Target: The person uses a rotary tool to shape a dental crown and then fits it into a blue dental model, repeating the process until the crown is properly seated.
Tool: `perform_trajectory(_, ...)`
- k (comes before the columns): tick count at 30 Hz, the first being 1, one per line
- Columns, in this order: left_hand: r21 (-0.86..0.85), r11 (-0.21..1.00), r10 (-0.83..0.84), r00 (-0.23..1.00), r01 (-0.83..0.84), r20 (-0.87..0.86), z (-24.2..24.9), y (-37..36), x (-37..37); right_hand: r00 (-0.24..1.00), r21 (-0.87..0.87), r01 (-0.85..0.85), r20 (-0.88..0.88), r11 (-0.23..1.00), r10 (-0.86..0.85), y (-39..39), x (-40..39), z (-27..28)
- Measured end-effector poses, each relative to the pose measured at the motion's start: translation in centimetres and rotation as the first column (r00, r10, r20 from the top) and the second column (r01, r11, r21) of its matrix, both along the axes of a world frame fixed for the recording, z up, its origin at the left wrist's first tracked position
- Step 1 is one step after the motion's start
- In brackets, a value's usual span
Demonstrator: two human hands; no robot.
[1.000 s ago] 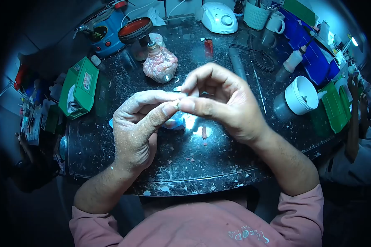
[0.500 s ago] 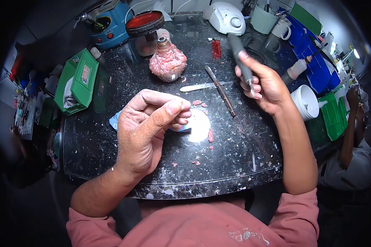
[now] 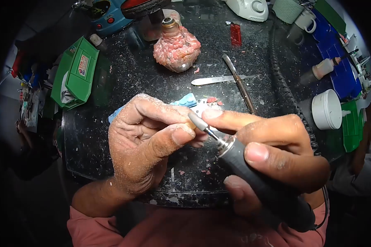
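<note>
My left hand (image 3: 142, 142), dusted with pale powder, pinches a tiny yellowish piece (image 3: 190, 124) between thumb and forefinger; most of it is hidden. My right hand (image 3: 276, 144) is wrapped round a black rotary handpiece (image 3: 251, 173) with a cord. Its grey tapered bit (image 3: 198, 121) points up and left and lies against or very close to the small piece. My right forefinger reaches along beside the bit, near my left fingertips. Beyond the hands, a light-handled knife (image 3: 212, 80) lies under a brown-handled metal tool (image 3: 240, 84).
A lump-covered pink burner (image 3: 177, 51) stands at the back. Green bins (image 3: 80, 74) lie left, a white tub (image 3: 326, 109) right. A red lighter (image 3: 235, 34), blue object (image 3: 185, 101) and pink scraps (image 3: 212, 99) are on the black table (image 3: 127, 70). Another person's arm shows at far right.
My right hand has come down and left with the handpiece, bringing its bit to my left fingertips. The handpiece now points up and left. The view has shifted slightly.
</note>
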State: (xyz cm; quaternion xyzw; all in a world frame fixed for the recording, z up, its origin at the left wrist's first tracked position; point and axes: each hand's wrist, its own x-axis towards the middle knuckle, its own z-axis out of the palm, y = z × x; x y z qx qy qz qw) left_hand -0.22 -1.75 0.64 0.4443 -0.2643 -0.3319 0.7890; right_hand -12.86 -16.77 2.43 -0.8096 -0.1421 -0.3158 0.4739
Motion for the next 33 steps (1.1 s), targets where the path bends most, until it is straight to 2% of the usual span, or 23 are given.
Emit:
perform_trajectory(3,-0.013,0.999,-0.032,0.999,0.032,0.007,-0.1,0.2,0.3,0.994,0.061,0.084,-0.077,0.995,-0.079,1.1,-0.7,0.1)
perform_trajectory(7,-0.018,0.999,-0.03,1.0,0.03,0.005,-0.4,0.1,0.2,0.996,0.098,0.081,-0.054,0.992,-0.076,1.2,-0.4,-0.2)
perform_trajectory(9,-0.177,0.984,-0.033,0.998,0.024,-0.045,-0.8,-0.1,0.4,1.0,0.095,0.027,-0.005,0.995,-0.027,1.0,-0.2,-0.4)
perform_trajectory(16,-0.186,0.982,-0.035,0.999,0.027,-0.038,-1.1,-0.1,0.5,1.0,0.069,0.012,0.018,0.998,-0.013,0.7,0.0,-0.6)
perform_trajectory(20,-0.202,0.979,-0.009,0.999,0.016,0.034,-1.2,-0.2,0.7,1.0,0.073,0.006,0.006,0.997,-0.007,0.7,0.1,-0.7)
perform_trajectory(22,-0.215,0.977,-0.002,0.999,0.012,0.047,-1.2,-0.3,0.8,0.982,0.127,0.103,0.148,0.987,-0.121,1.1,0.7,-1.5)
perform_trajectory(24,-0.223,0.975,0.007,0.997,0.011,0.082,-1.4,-0.3,0.9,0.981,0.144,0.1,0.151,0.984,-0.122,1.0,0.6,-1.5)
perform_trajectory(27,-0.201,0.98,0.007,0.994,0.015,0.111,-1.1,-0.1,1.2,0.991,0.083,0.058,0.113,0.995,-0.067,0.6,0.5,-1.1)
perform_trajectory(29,-0.225,0.974,-0.006,0.994,0.031,0.11,-1.2,-0.3,1.3,0.989,0.148,0.078,0.114,0.986,-0.096,0.9,0.6,-1.2)
perform_trajectory(32,-0.228,0.973,0.001,0.99,0.031,0.139,-1.3,-0.3,1.4,0.977,0.148,0.103,0.173,0.984,-0.128,0.8,1.0,-2.0)
perform_trajectory(33,-0.208,0.978,0.019,0.986,0.016,0.168,-1.3,-0.2,1.4,0.983,0.092,0.109,0.139,0.99,-0.121,0.5,0.8,-1.8)
